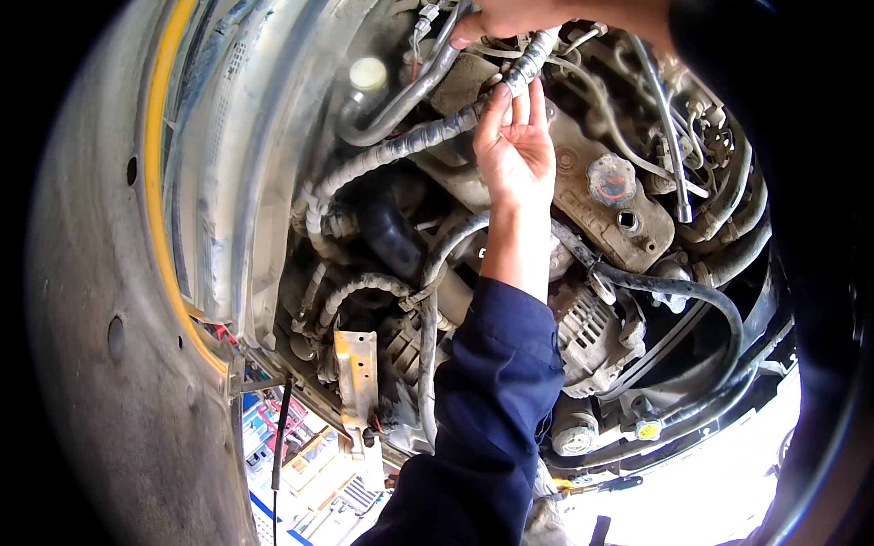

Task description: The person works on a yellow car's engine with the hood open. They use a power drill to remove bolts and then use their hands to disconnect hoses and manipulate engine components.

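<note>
My left hand (517, 150) reaches up through the middle, palm toward me. Its thumb and fingers close around a tape-wrapped wiring harness (401, 146) that crosses the engine bay. At the top edge, my right hand (523, 16) comes in from the upper right, partly cut off by the frame. Its visible fingertip presses on a bent grey metal pipe (405, 105); its other fingers are mostly out of sight. Below the harness curves a black rubber hose (391, 223). Right of my left hand lies the dusty engine cover (583, 168) with its round filler cap (612, 179).
A metal rod with a socket-like end (674, 155) lies across the engine's right side. An alternator (596, 332), looping hoses (710, 296) and a yellow-marked cap (648, 429) sit lower right. A metal bracket (357, 378) stands lower left. The yellow-edged body panel (100, 300) bounds the left.
</note>
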The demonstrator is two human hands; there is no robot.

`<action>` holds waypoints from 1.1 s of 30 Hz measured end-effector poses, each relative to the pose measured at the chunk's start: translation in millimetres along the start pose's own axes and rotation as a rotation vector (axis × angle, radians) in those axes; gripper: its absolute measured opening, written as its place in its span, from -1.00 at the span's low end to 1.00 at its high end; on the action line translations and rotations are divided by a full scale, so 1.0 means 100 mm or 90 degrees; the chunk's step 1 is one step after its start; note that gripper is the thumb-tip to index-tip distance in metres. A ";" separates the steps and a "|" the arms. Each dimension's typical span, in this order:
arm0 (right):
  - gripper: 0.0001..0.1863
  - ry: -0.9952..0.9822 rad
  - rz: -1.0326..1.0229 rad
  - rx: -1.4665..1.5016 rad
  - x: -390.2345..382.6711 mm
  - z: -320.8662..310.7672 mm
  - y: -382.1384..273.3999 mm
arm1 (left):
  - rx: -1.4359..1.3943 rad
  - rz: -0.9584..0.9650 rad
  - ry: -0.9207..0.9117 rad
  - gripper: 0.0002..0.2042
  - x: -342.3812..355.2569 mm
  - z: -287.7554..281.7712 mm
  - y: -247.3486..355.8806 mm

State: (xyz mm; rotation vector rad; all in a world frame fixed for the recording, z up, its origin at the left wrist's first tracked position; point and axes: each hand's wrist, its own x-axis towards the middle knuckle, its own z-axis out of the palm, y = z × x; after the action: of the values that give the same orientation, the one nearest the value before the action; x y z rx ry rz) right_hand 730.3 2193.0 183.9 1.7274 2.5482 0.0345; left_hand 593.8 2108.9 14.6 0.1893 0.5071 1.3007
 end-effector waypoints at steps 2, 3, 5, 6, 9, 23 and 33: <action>-0.59 -0.019 0.004 -0.045 -0.07 -0.14 0.02 | -0.007 -0.004 0.006 -0.90 -0.01 0.02 0.00; -0.59 -0.010 0.000 -0.053 -0.12 -0.22 0.02 | -0.004 0.000 0.009 -0.90 -0.01 0.04 0.02; -0.58 0.028 -0.024 -0.043 -0.23 -0.29 0.10 | -0.001 0.006 0.013 -0.89 -0.01 0.04 0.05; -0.57 0.046 -0.038 -0.033 -0.29 -0.33 0.13 | 0.003 0.009 0.005 -0.87 -0.01 0.04 0.06; -0.56 0.103 -0.105 0.002 -0.44 -0.33 0.30 | 0.006 0.002 0.015 -0.84 -0.01 0.03 0.03; -0.43 0.102 -0.232 0.280 -1.02 -0.34 0.88 | 0.179 -0.102 -0.044 -0.52 0.26 -0.43 0.86; -0.32 0.019 -0.062 0.105 -0.94 -0.25 0.25 | 0.581 -0.019 0.245 -0.70 -1.75 -0.07 2.10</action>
State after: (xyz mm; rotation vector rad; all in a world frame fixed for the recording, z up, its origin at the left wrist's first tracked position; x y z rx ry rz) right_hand 786.4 2114.9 214.3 1.6641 2.7228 -0.1588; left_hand 377.0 1997.9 139.2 0.6886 1.4125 0.9947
